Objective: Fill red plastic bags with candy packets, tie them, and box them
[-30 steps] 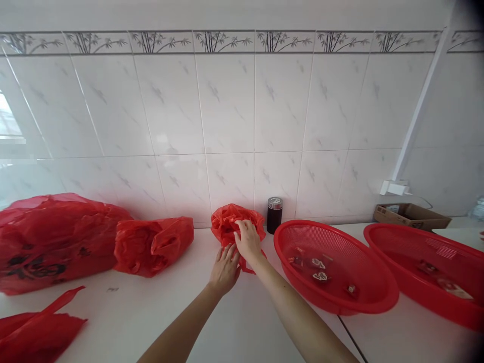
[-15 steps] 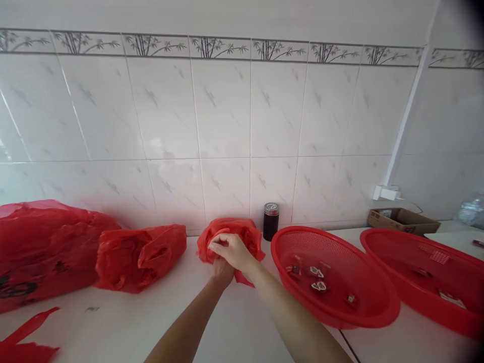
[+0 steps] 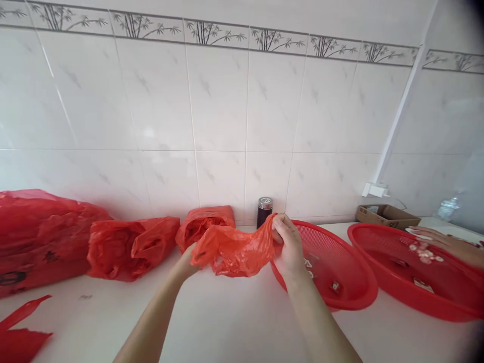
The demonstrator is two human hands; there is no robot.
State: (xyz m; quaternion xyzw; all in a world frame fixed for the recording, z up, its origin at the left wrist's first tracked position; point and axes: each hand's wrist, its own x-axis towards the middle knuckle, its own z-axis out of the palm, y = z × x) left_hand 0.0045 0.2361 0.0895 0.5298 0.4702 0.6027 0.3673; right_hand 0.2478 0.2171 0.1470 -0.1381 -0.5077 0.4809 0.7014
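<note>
Since half a second ago, our left hand (image 3: 188, 259) and right hand (image 3: 288, 247) have parted, with a thin red bag (image 3: 242, 252) now stretched between them; a co-worker's hand (image 3: 442, 243) has come in over the farther basket (image 3: 423, 305) at right. Our thin red bag lies to the right of the left hand and to the left of the right hand, held above the counter (image 3: 212, 322), its long axis crosswise and rising slightly rightward. Neither hand is clearly nearer; each meets one end. Our right hand is closed, knuckles upward, fingers curled around the gathered right end, in front of the nearer basket (image 3: 317, 239). Our left hand reaches in behind the left end; its fingers are hidden, so we cannot tell whether they grip. Beyond, a folded red bag (image 3: 219, 214) sits near a dark jar (image 3: 263, 216).
</note>
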